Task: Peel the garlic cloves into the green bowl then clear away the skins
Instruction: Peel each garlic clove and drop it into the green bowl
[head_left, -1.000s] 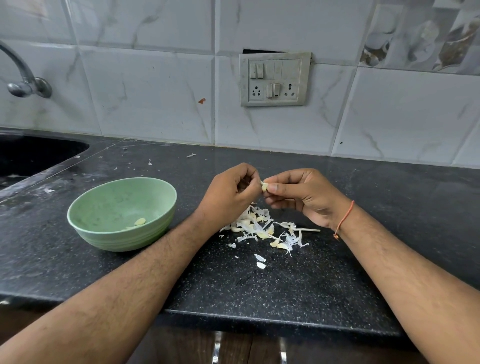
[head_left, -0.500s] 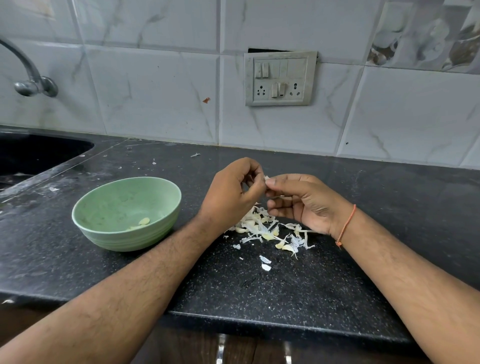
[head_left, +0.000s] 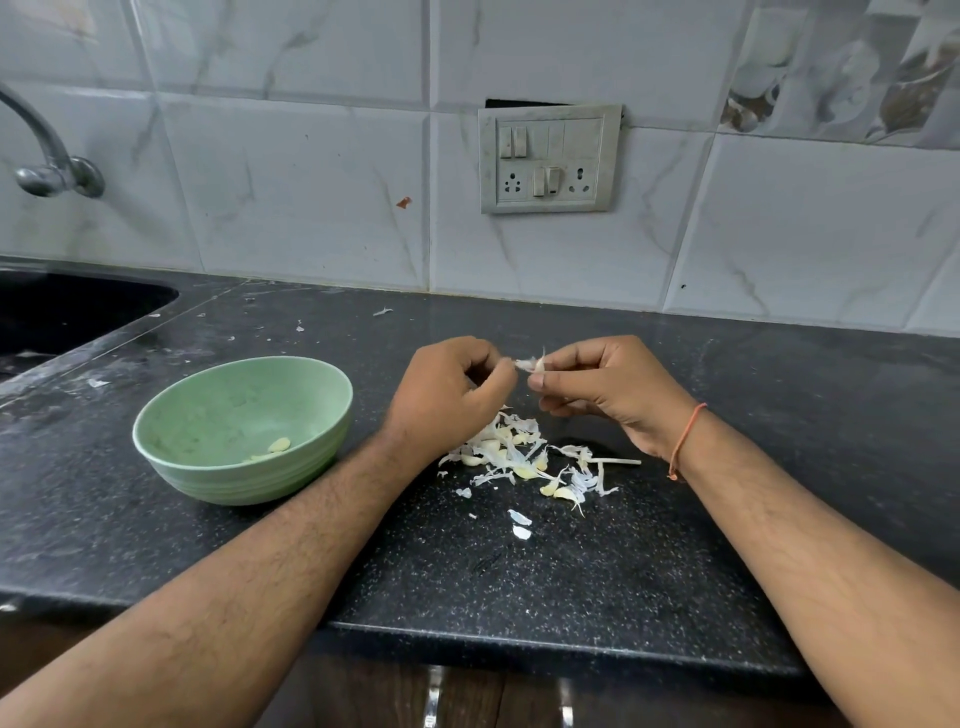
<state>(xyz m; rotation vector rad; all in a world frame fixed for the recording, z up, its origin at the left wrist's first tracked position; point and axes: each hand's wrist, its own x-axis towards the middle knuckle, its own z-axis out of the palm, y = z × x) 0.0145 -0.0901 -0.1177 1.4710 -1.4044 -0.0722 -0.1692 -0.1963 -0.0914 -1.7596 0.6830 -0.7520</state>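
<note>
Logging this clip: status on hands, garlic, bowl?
Left hand and right hand pinch one garlic clove, skin half off. Green bowl holds a few peeled cloves. Skin pile uncleared below hands.

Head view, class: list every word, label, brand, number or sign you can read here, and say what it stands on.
None can be read.
Switch plate: switches and sockets only, no lettering that shows.
Green bowl: plain ribbed wall, no mark.
Wall tiles: marble veining, no text.

The tap (head_left: 47, 156) and the sink (head_left: 78, 312) left of the green bowl (head_left: 234, 462) are cut by the frame edge; the left hand (head_left: 447, 400) hides part of the garlic pile (head_left: 519, 457)
</note>
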